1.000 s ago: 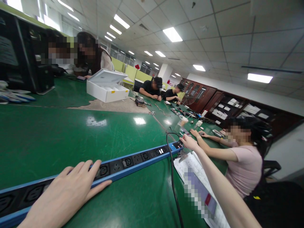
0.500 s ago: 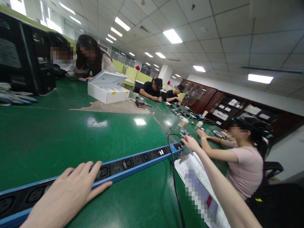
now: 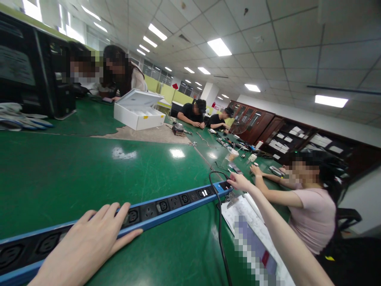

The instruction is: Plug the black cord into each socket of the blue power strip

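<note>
A long blue-edged power strip with black sockets lies slantwise over the green table. My left hand is laid across its near part, fingers over the far edge and thumb along the near side, gripping it. At the strip's far end, my right hand has its fingers closed by the last black fitting. A black cable rises from the bottom, arches over the strip and ends at those fingertips. The plug itself is mostly hidden by the fingers.
A clipboard with papers and a phone-like item lie right of the strip. An open white box stands behind, near a black case and gloves. Co-workers sit around; one in pink is close at right.
The view has shifted slightly, so everything sits a little further right. Both hands keep their places on the strip and at its far end.
</note>
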The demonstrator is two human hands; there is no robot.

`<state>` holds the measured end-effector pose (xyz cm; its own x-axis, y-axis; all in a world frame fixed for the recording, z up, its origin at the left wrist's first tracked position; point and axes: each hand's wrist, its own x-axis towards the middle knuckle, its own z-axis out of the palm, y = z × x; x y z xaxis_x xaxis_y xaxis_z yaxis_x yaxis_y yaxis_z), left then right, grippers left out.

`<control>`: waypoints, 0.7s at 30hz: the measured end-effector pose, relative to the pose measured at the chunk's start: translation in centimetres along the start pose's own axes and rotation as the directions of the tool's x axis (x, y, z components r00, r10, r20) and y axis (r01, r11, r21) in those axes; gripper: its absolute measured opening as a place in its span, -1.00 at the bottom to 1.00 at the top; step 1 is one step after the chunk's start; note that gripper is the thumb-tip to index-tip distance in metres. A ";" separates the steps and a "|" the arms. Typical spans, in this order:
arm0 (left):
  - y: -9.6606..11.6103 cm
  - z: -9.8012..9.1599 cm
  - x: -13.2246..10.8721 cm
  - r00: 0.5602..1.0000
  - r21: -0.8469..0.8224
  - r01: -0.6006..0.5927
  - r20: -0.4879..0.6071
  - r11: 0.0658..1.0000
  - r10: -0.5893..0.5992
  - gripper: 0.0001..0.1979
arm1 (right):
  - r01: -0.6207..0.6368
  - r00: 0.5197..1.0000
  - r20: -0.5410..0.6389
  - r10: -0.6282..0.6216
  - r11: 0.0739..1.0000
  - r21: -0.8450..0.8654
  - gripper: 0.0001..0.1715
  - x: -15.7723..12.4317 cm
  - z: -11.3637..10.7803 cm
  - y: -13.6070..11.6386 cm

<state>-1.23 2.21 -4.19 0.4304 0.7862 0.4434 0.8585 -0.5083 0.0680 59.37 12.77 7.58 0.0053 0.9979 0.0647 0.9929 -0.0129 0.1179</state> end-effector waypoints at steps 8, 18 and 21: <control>0.0 0.0 0.3 0.999 0.092 -0.016 0.047 0.996 0.011 -0.16 | 0.000 0.998 0.058 -0.001 1.000 0.013 -0.82 0.3 -0.7 -0.2; 0.1 -0.7 0.3 0.993 0.170 -0.055 0.108 0.984 0.037 -0.27 | -0.034 0.986 0.165 0.023 0.997 0.063 -0.83 0.4 -1.8 -1.0; 0.2 -0.7 0.3 0.995 0.177 -0.051 0.097 0.983 0.035 -0.26 | -0.061 0.981 0.188 0.046 0.995 0.077 -0.82 0.2 -2.0 -1.5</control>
<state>-1.10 2.08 -3.38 0.4848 0.7985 0.3570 0.8711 -0.4777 -0.1145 57.69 12.88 9.44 0.0730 0.9904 -0.1174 0.9969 -0.0690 0.0375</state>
